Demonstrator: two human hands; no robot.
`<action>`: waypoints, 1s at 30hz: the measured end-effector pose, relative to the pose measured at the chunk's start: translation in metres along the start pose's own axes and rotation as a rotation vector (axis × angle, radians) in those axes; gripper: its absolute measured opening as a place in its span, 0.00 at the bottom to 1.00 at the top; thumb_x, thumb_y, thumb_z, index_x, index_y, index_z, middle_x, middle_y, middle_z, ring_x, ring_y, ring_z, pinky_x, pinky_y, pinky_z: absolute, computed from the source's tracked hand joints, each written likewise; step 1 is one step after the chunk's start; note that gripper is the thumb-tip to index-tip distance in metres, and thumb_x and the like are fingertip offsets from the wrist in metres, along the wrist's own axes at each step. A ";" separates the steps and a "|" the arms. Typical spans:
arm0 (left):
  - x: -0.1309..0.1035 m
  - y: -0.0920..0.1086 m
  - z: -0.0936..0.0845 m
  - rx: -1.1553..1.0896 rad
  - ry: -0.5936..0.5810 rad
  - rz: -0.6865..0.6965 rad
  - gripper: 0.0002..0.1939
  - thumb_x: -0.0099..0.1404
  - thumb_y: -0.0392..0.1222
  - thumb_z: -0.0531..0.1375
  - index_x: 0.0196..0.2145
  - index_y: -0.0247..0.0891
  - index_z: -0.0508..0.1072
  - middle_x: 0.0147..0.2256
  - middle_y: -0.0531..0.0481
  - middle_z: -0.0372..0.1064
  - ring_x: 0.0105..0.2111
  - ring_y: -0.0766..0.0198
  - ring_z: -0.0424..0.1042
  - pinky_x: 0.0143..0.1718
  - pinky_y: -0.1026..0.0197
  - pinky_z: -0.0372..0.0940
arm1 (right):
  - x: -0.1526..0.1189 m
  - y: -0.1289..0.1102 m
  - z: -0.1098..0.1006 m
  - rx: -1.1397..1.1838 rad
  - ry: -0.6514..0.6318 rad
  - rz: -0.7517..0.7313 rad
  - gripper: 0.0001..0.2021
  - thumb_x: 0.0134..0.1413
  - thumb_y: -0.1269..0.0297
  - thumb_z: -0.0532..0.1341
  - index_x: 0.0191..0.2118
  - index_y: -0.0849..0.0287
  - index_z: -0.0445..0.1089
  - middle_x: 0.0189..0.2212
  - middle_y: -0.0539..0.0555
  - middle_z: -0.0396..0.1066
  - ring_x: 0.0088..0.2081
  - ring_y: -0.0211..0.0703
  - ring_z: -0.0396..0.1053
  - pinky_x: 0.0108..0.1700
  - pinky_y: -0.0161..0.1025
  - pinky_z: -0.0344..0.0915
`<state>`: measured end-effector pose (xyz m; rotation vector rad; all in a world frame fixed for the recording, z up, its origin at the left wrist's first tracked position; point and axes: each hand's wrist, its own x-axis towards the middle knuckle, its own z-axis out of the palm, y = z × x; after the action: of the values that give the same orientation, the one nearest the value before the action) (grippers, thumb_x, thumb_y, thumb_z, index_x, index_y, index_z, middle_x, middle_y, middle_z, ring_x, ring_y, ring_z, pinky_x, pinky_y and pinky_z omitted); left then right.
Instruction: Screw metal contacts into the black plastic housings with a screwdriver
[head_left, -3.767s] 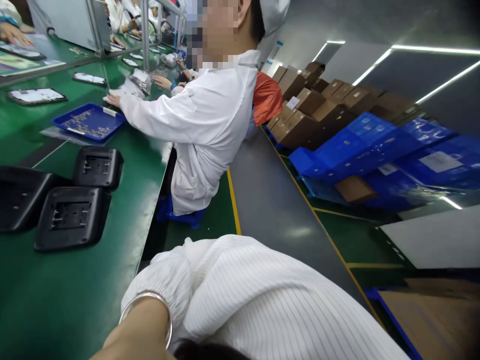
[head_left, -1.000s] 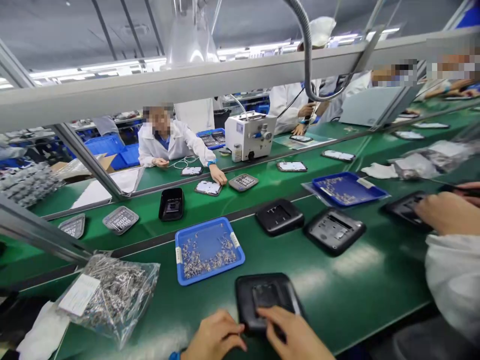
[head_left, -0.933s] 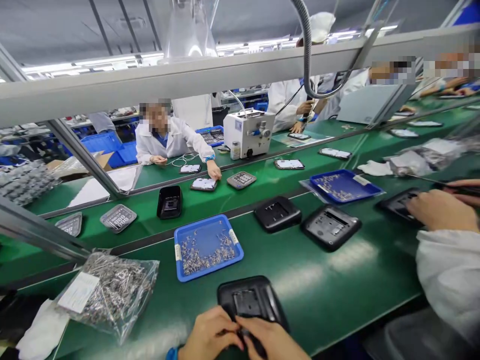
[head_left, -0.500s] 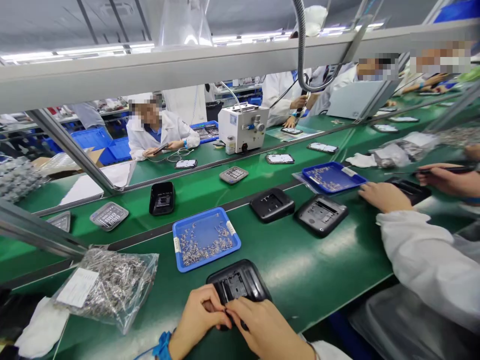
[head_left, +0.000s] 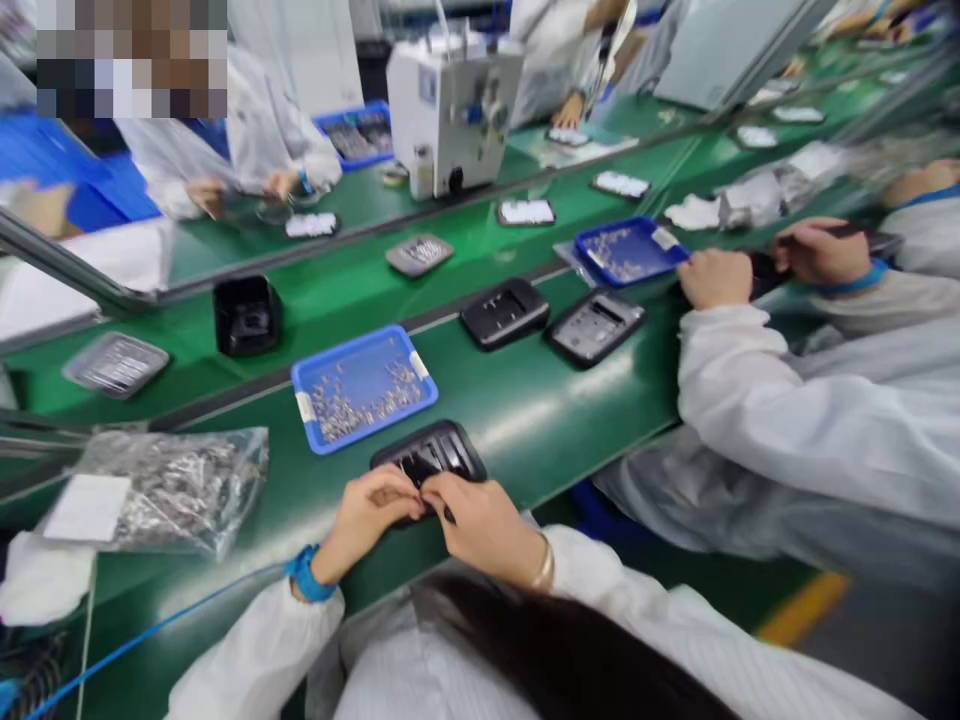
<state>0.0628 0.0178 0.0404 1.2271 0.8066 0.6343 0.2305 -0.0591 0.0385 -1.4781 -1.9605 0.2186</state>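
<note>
A black plastic housing (head_left: 459,452), with slots and recesses, lies on the green bench in front of me. Over its near edge, my left hand (head_left: 373,512) is closed in a pinch, a blue band round its wrist. My right hand (head_left: 487,525) is pinched too, its fingertips touching or almost touching the left ones. Whatever sits between the fingers is too small and blurred to name. Just beyond the housing is a blue tray (head_left: 356,372) of small metal parts (head_left: 341,418).
On the left lies a clear bag of metal parts (head_left: 187,485). Two more black housings (head_left: 506,312) rest beyond, to the right. A co-worker's hands (head_left: 716,278) work at the right by another blue tray (head_left: 637,265). Display panels (head_left: 420,255) and a black shell (head_left: 246,315) sit on the green strip behind.
The view has tilted down and shifted, so the bench appears higher and my sleeves now show. My hands remain pinched together at the housing's near edge.
</note>
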 end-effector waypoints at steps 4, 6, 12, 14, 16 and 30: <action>0.004 -0.006 -0.002 0.048 -0.092 0.067 0.12 0.56 0.46 0.70 0.28 0.35 0.77 0.29 0.48 0.73 0.27 0.65 0.75 0.31 0.65 0.72 | -0.005 0.002 -0.005 0.045 -0.050 0.097 0.08 0.64 0.69 0.52 0.41 0.59 0.68 0.36 0.49 0.75 0.35 0.31 0.73 0.31 0.31 0.59; 0.004 -0.007 -0.004 0.136 -0.062 0.156 0.10 0.60 0.44 0.68 0.28 0.35 0.76 0.30 0.47 0.74 0.30 0.63 0.76 0.34 0.63 0.72 | -0.009 0.003 -0.006 0.049 -0.039 0.127 0.11 0.67 0.66 0.50 0.45 0.59 0.69 0.40 0.50 0.76 0.39 0.30 0.73 0.35 0.29 0.62; 0.015 -0.009 0.006 0.698 0.169 0.498 0.02 0.63 0.36 0.64 0.33 0.39 0.77 0.37 0.49 0.73 0.47 0.60 0.74 0.51 0.55 0.69 | -0.018 0.007 -0.008 -0.056 -0.126 0.093 0.13 0.68 0.65 0.50 0.49 0.59 0.70 0.43 0.50 0.76 0.39 0.29 0.73 0.33 0.29 0.61; 0.024 -0.012 0.009 0.800 0.154 0.516 0.02 0.65 0.37 0.63 0.34 0.39 0.77 0.41 0.48 0.73 0.51 0.58 0.71 0.53 0.53 0.68 | -0.017 0.007 -0.009 -0.096 -0.211 0.079 0.14 0.69 0.63 0.49 0.49 0.59 0.70 0.43 0.51 0.75 0.37 0.30 0.72 0.31 0.29 0.60; 0.033 -0.014 0.010 0.836 0.126 0.494 0.03 0.66 0.37 0.61 0.35 0.38 0.76 0.42 0.47 0.72 0.52 0.58 0.70 0.54 0.52 0.67 | -0.015 0.006 -0.010 -0.132 -0.227 0.065 0.15 0.69 0.62 0.49 0.49 0.58 0.70 0.43 0.49 0.75 0.34 0.30 0.71 0.29 0.30 0.58; 0.060 -0.012 -0.006 0.841 -0.041 0.491 0.04 0.69 0.40 0.59 0.38 0.40 0.73 0.44 0.48 0.71 0.52 0.59 0.70 0.55 0.54 0.66 | -0.005 0.010 -0.014 -0.082 -0.278 0.026 0.15 0.69 0.62 0.48 0.45 0.59 0.71 0.40 0.49 0.75 0.36 0.29 0.71 0.27 0.32 0.56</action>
<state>0.0926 0.0660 0.0162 2.2419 0.7601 0.6750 0.2476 -0.0634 0.0417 -1.5974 -2.1923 0.3773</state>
